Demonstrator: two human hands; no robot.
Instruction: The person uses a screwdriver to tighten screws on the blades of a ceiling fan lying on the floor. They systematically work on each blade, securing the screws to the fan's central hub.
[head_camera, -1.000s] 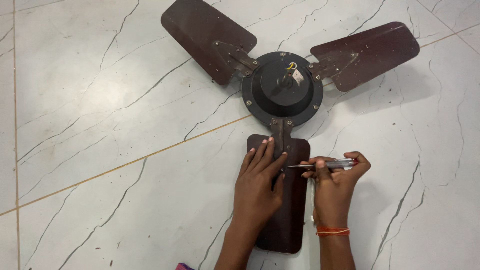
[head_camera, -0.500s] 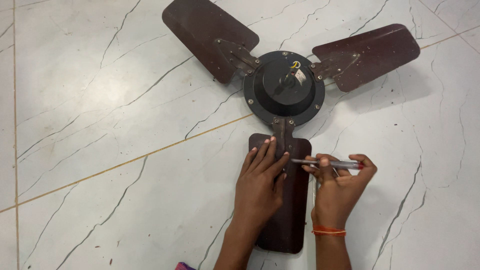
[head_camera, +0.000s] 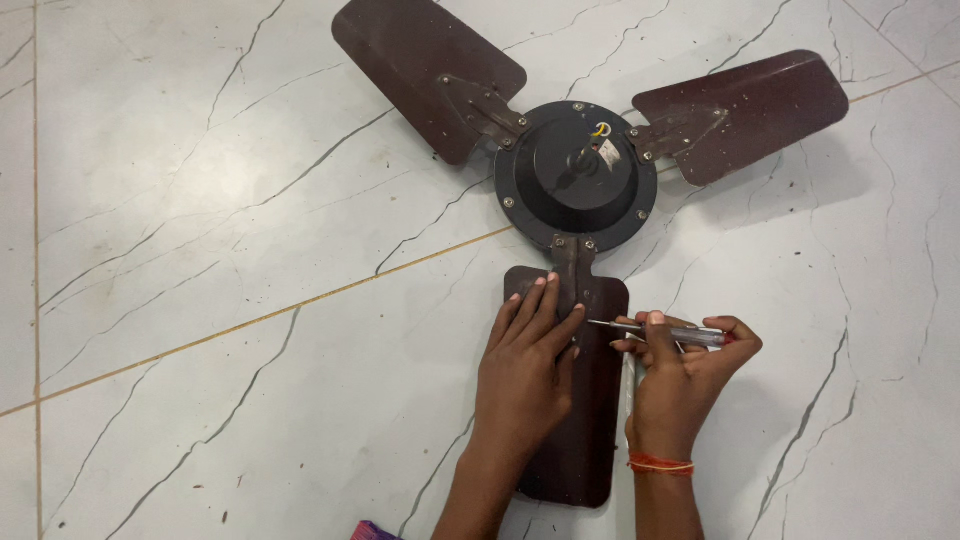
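Blade (head_camera: 575, 440) lies flat on the floor under your left hand (head_camera: 525, 365), fingers spread; keep pressing; right hand (head_camera: 685, 375), clamped on the screwdriver (head_camera: 655, 329), should seat the tip squarely before turning.

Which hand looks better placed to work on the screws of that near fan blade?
The right hand, most likely: it holds the screwdriver, tip aimed at the blade bracket. The left hand lies flat on the near blade, steadying it.
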